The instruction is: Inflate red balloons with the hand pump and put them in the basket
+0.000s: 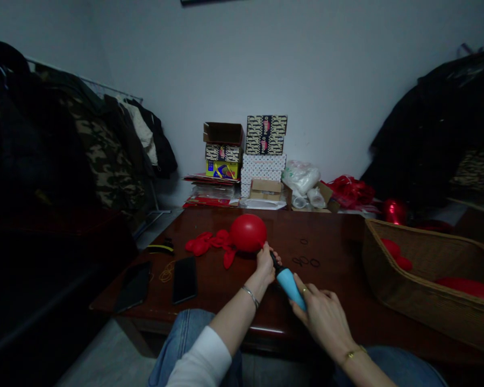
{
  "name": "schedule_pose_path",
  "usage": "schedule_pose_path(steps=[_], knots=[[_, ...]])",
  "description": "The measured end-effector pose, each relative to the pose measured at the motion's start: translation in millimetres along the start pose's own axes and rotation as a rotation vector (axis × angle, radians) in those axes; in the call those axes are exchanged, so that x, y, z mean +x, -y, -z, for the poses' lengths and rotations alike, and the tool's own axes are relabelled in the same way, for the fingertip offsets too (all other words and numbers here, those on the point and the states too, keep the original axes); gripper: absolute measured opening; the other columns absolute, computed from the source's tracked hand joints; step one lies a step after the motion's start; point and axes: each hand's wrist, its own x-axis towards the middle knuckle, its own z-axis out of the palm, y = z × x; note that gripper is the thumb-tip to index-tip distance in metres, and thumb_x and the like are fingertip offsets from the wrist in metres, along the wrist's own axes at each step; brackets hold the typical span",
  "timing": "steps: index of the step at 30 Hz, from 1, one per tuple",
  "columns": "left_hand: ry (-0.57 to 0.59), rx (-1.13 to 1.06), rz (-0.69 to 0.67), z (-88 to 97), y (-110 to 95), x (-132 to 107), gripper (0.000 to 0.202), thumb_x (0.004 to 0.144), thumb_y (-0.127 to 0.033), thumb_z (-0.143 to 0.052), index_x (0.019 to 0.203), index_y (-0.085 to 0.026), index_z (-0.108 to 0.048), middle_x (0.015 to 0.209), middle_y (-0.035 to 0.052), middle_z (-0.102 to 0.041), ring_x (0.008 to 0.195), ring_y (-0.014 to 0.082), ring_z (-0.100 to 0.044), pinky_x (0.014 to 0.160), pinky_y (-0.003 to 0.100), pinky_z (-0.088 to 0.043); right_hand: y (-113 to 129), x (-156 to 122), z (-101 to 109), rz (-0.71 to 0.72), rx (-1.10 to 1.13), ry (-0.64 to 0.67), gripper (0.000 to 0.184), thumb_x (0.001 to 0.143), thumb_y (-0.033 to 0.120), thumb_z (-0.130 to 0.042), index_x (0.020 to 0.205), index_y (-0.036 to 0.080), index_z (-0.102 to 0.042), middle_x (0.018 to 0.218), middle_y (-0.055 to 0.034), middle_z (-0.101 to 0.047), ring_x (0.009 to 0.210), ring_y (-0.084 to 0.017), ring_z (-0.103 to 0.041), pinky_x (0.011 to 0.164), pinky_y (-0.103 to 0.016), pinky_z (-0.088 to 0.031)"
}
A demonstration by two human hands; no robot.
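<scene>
A partly inflated red balloon sits over the table, its neck at the nozzle of a blue balloon pump. My left hand is closed around the balloon's neck and the pump's black tip. Lower down, my right hand is wrapped round the pump's blue body. Left of the inflated balloon lie several limp red balloons. Whether the pump is pushed in or pulled out, I cannot tell.
A wicker basket holding red balloons stands at the right. Black rings, two dark phones and yellow bands lie on the brown table. Stacked boxes line the back; clothes hang at the left.
</scene>
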Motion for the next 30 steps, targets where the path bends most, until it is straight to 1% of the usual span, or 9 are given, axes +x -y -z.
schedule_pose_path(steps=[3,6,10,14,17,20,23,25,30], knots=[[-0.019,0.023,-0.018,1.5,-3.3,1.4,0.033,0.083,-0.047,-0.048,0.07,-0.019,-0.038,0.049,-0.0056,-0.039,0.037,0.0061,-0.037,0.039,0.018,-0.029,8.8,11.4,-3.6,0.004,-0.007,-0.003,0.047,0.087,0.035,-0.04,0.132,0.021,-0.04,0.089,-0.0058,-0.064,0.073,-0.016,-0.059,0.073,-0.032,-0.033],[-0.031,0.045,-0.036,4.0,-8.2,5.1,0.03,0.085,-0.044,-0.045,0.07,-0.019,-0.038,0.049,-0.0056,-0.039,0.036,0.0061,-0.036,0.037,0.017,-0.027,11.9,6.1,-5.7,0.008,0.003,-0.034,0.048,0.088,0.036,-0.04,0.134,0.021,-0.038,0.089,-0.0057,-0.064,0.074,-0.016,-0.059,0.073,-0.032,-0.033],[-0.038,0.042,-0.051,5.4,-14.7,8.5,0.029,0.087,-0.042,-0.043,0.07,-0.019,-0.039,0.049,-0.0056,-0.039,0.036,0.0053,-0.035,0.037,0.017,-0.026,2.8,-18.5,-4.0,0.034,0.048,-0.046,0.05,0.088,0.036,-0.041,0.136,0.021,-0.034,0.092,-0.0058,-0.064,0.076,-0.017,-0.06,0.074,-0.032,-0.035],[-0.039,0.011,-0.07,7.0,-22.6,12.7,0.032,0.083,-0.046,-0.048,0.069,-0.019,-0.038,0.049,-0.0062,-0.038,0.036,0.005,-0.035,0.036,0.016,-0.024,-15.2,-48.5,-1.2,0.058,0.119,-0.051,0.055,0.086,0.038,-0.045,0.137,0.026,-0.031,0.103,-0.0051,-0.064,0.081,-0.017,-0.062,0.078,-0.032,-0.038],[-0.057,0.001,-0.067,9.5,-24.2,16.9,0.035,0.081,-0.049,-0.051,0.07,-0.019,-0.038,0.05,-0.0064,-0.037,0.036,0.0049,-0.034,0.036,0.016,-0.024,-25.0,-65.5,-1.3,0.08,0.13,-0.077,0.055,0.083,0.042,-0.048,0.135,0.027,-0.035,0.103,-0.0046,-0.066,0.082,-0.018,-0.063,0.075,-0.032,-0.041],[-0.048,0.012,-0.049,11.5,-20.4,19.0,0.037,0.08,-0.052,-0.051,0.07,-0.019,-0.038,0.05,-0.0062,-0.038,0.036,0.0048,-0.035,0.037,0.016,-0.024,-28.3,-73.3,-2.5,0.083,0.122,-0.087,0.053,0.082,0.043,-0.048,0.133,0.028,-0.04,0.101,-0.0046,-0.067,0.082,-0.019,-0.064,0.074,-0.032,-0.043],[-0.047,0.016,-0.052,10.7,-15.6,16.6,0.037,0.08,-0.053,-0.05,0.07,-0.019,-0.038,0.05,-0.006,-0.038,0.036,0.0051,-0.035,0.036,0.016,-0.023,-27.0,-70.7,-2.9,0.066,0.116,-0.07,0.052,0.083,0.041,-0.047,0.132,0.027,-0.041,0.099,-0.0043,-0.067,0.081,-0.019,-0.064,0.073,-0.031,-0.043],[-0.052,0.017,-0.054,8.4,-12.5,12.8,0.035,0.082,-0.051,-0.048,0.071,-0.019,-0.038,0.05,-0.0058,-0.038,0.036,0.0053,-0.035,0.037,0.016,-0.024,-24.3,-63.1,-2.4,0.051,0.109,-0.053,0.051,0.084,0.04,-0.046,0.133,0.026,-0.04,0.097,-0.0041,-0.067,0.079,-0.017,-0.063,0.074,-0.031,-0.041],[-0.056,0.032,-0.004,1.8,-0.8,2.7,0.03,0.087,-0.045,-0.041,0.071,-0.019,-0.037,0.048,-0.0057,-0.039,0.035,0.0058,-0.034,0.037,0.017,-0.025,-10.6,-26.4,0.5,0.011,0.045,0.001,0.049,0.086,0.037,-0.043,0.132,0.022,-0.041,0.092,-0.005,-0.066,0.077,-0.018,-0.062,0.075,-0.032,-0.038]])
